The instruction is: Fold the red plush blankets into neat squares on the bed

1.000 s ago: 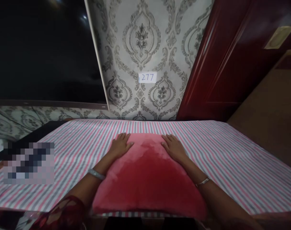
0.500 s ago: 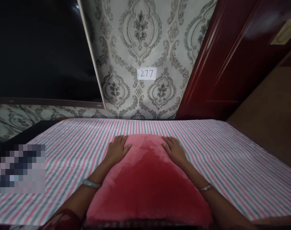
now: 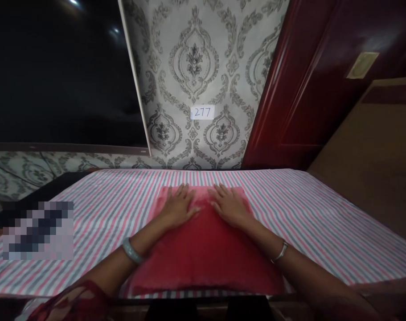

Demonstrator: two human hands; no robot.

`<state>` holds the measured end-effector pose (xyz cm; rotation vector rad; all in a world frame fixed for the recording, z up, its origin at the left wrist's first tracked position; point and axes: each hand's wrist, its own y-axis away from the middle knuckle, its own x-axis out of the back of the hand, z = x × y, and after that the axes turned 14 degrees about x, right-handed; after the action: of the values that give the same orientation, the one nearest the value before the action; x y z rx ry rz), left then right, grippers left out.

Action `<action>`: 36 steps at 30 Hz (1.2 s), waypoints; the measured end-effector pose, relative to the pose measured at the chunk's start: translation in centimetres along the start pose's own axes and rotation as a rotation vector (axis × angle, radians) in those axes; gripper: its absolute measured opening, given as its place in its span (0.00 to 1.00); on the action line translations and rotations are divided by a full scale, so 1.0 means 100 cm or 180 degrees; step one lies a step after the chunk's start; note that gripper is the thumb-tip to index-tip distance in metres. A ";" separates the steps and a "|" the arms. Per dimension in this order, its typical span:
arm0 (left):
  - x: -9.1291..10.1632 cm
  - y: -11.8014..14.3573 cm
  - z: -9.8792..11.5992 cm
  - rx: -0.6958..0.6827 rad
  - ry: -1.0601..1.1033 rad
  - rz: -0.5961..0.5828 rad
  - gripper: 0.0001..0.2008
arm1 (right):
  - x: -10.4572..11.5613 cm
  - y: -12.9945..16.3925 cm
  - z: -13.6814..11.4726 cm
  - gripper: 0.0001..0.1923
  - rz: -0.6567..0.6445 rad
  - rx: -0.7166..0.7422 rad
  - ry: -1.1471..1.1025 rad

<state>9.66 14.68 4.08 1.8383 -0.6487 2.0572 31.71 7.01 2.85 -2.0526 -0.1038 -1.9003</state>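
A plush red and pink cushion (image 3: 206,254) lies flat on a striped cloth (image 3: 116,214) over the table. My left hand (image 3: 178,206) rests palm down on its far left part, fingers spread and pointing away from me. On the far right part lies my right hand (image 3: 230,206), also flat with fingers apart. Both palms touch the cushion's surface, and neither hand grasps it. The cushion's far edge shows past the fingertips, and its near edge lies close to the table's front edge.
At the back left stands a dark television screen (image 3: 62,80). Behind the table is patterned wallpaper with a paper label (image 3: 202,112) reading 277. A dark red door (image 3: 309,89) and a brown panel (image 3: 373,156) are on the right. A blurred-out patch covers something at the left.
Both hands have moved inward from the cushion's side edges onto its top, closer together. The cushion looks flatter under them. The camera view has shifted slightly.
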 end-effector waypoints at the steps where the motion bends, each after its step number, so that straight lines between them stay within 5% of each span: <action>1: -0.004 0.004 0.007 -0.0084 0.0018 -0.0030 0.36 | -0.003 0.000 -0.007 0.29 -0.0035 0.0083 -0.0057; 9: -0.038 0.019 0.020 -0.0086 -0.0047 -0.0121 0.36 | -0.035 0.003 -0.019 0.30 -0.0089 0.0082 -0.0092; 24: -0.046 0.016 0.015 -0.0154 -0.0038 -0.0014 0.36 | -0.042 0.003 -0.019 0.29 -0.0017 0.0096 0.0010; 30: -0.041 0.013 0.016 -0.0098 0.0024 -0.0028 0.36 | -0.036 0.001 -0.020 0.30 -0.0019 0.0082 -0.0020; 36: -0.006 0.024 0.012 -0.0045 0.0224 -0.0466 0.36 | -0.002 0.021 -0.023 0.30 -0.0253 0.0064 -0.0448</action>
<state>9.54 12.10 3.23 1.7422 -0.4935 2.0068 30.06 4.40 2.32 -2.1977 -0.2410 -1.7898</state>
